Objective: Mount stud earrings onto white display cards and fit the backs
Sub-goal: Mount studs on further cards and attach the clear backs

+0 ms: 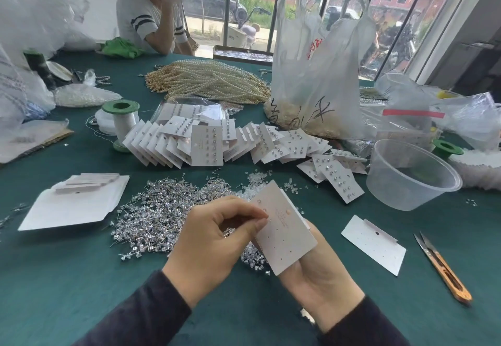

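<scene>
Head view: white display card (287, 234) sits lower centre of frame, tilted, held up over the bench (67, 278). Right hand (320, 272) holds it from beneath, palm up, fingers hidden behind the card. Left hand (214, 240) has curled fingers, thumb and forefinger pinched at the card's upper left edge; whether a stud sits between the tips is too small to tell. Card face shows rows of small holes.

Pile of stud earrings (162, 210) lies just left of and under the hands. Clear backs (257, 180) are scattered just above the card. Blank card (376, 245) lies flat right of the hands, thread snips (444, 267) further right. Stack of blank cards (73, 202) is at mid left. Row of filled cards (206, 142) fans across centre frame, overlapping. Clear plastic tub (406, 175) is at right, plastic bag (317, 74) stands behind the filled cards, pearl strands (211, 80) to its left. Green-capped spool (122, 118) is left of the filled cards. Another person (146, 17) sits at upper left.
</scene>
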Tool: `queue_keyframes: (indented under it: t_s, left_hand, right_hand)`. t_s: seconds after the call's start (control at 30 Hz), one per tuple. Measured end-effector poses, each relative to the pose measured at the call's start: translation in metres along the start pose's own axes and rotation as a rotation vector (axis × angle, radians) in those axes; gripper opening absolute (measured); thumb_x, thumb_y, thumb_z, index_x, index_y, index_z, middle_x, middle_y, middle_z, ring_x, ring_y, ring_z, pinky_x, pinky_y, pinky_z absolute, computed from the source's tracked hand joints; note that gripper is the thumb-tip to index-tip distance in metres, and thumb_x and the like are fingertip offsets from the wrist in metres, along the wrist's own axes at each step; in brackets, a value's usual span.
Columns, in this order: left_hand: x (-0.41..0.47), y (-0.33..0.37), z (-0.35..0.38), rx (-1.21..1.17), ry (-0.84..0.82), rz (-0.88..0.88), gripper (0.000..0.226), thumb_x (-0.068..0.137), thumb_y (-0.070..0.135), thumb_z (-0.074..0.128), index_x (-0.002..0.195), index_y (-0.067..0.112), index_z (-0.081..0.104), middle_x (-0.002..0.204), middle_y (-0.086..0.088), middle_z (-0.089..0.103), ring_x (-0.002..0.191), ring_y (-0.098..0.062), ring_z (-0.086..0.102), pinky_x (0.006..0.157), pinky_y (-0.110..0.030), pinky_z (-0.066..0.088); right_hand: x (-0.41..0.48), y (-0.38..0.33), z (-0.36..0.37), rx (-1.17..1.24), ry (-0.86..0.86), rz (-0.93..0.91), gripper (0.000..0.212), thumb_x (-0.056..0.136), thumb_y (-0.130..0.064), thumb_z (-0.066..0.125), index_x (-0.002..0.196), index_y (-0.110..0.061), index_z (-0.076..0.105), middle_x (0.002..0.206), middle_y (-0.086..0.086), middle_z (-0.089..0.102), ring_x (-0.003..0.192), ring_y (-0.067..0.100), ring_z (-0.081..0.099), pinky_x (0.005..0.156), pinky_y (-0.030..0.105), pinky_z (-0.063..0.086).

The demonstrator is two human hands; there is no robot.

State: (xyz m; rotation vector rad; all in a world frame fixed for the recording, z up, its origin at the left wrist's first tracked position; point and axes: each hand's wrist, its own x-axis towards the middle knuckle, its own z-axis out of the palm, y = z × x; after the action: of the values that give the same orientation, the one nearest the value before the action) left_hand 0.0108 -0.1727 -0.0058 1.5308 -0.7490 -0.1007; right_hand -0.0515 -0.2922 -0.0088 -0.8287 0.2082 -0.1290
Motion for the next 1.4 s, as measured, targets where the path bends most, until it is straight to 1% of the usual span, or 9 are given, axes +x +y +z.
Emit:
queue_keyframes:
  t_s: [0.13,0.27,0.4,0.53,0.63,0.77,0.93,1.13,1.4]
  left_hand:
    - [-0.001,0.000,0.000,0.032,0.014,0.009,0.019,0.072,-0.001,0.072,0.071,0.018,0.072,0.076,0.000,0.071,0.070,-0.012,0.066,0.068,-0.031,0.056]
    - [-0.001,0.001,0.001,0.018,0.028,0.015,0.010,0.070,0.010,0.072,0.070,0.020,0.072,0.076,-0.002,0.070,0.070,-0.014,0.066,0.067,-0.033,0.056]
    - [-0.001,0.001,0.000,0.067,0.042,0.016,0.021,0.072,-0.001,0.072,0.070,0.020,0.072,0.074,0.002,0.071,0.070,-0.013,0.066,0.068,-0.034,0.056]
    - [-0.001,0.001,0.000,0.101,0.044,0.025,0.022,0.072,-0.001,0.072,0.071,0.020,0.071,0.071,0.003,0.070,0.069,-0.011,0.065,0.067,-0.032,0.055]
    - [-0.001,0.000,0.000,0.112,0.040,0.027,0.020,0.072,0.001,0.073,0.070,0.021,0.071,0.072,0.002,0.070,0.069,-0.013,0.065,0.068,-0.036,0.055]
    - [-0.002,-0.001,0.001,0.154,0.018,0.067,0.006,0.069,0.014,0.069,0.071,0.019,0.071,0.072,0.001,0.069,0.069,-0.016,0.064,0.066,-0.039,0.054]
    - [-0.003,-0.003,0.005,0.305,0.069,0.181,0.004,0.067,0.017,0.070,0.068,0.014,0.071,0.068,0.004,0.066,0.061,-0.007,0.058,0.059,-0.024,0.050]
    - [-0.006,-0.006,0.008,0.477,0.107,0.265,0.005,0.070,0.016,0.071,0.070,0.011,0.073,0.067,0.004,0.067,0.062,-0.003,0.057,0.058,-0.017,0.048]
    - [-0.007,-0.006,0.009,0.571,0.089,0.298,0.022,0.081,0.023,0.057,0.075,0.008,0.071,0.070,0.000,0.065,0.059,-0.011,0.058,0.059,-0.022,0.047]
  right_hand:
    - [0.000,0.000,0.000,-0.002,-0.018,0.001,0.035,0.057,-0.019,0.072,0.088,-0.003,0.071,0.088,0.016,0.065,0.079,0.021,0.063,0.075,0.029,0.055]
    - [0.000,0.002,0.000,0.000,-0.038,0.006,0.034,0.060,-0.019,0.071,0.090,-0.002,0.070,0.090,0.016,0.066,0.080,0.021,0.063,0.074,0.029,0.055]
    - [0.000,0.002,0.000,0.021,-0.055,0.008,0.035,0.061,-0.020,0.074,0.091,-0.003,0.071,0.090,0.015,0.066,0.081,0.021,0.064,0.075,0.029,0.055]
    - [0.000,0.001,0.001,0.019,-0.064,0.004,0.026,0.059,-0.016,0.078,0.084,-0.007,0.074,0.083,0.011,0.070,0.076,0.017,0.066,0.070,0.027,0.055]
    - [0.000,0.001,0.001,0.025,-0.066,0.004,0.043,0.048,-0.023,0.089,0.084,-0.006,0.074,0.084,0.013,0.069,0.076,0.018,0.066,0.069,0.027,0.054]
    - [-0.002,0.000,0.004,0.018,-0.063,-0.002,0.029,0.060,-0.015,0.072,0.086,-0.003,0.073,0.090,0.017,0.067,0.081,0.022,0.066,0.073,0.028,0.055]
    - [-0.002,0.001,0.007,0.030,-0.052,0.008,0.024,0.072,-0.008,0.056,0.087,0.002,0.072,0.091,0.019,0.069,0.083,0.025,0.067,0.072,0.028,0.056]
    - [-0.002,0.005,0.008,0.055,0.025,0.000,0.021,0.071,-0.006,0.055,0.079,-0.004,0.075,0.080,0.014,0.070,0.073,0.020,0.068,0.063,0.025,0.055]
    - [0.000,0.013,0.006,-0.004,0.059,-0.026,0.018,0.072,-0.011,0.055,0.076,-0.010,0.073,0.078,0.009,0.066,0.072,0.018,0.062,0.066,0.025,0.052]
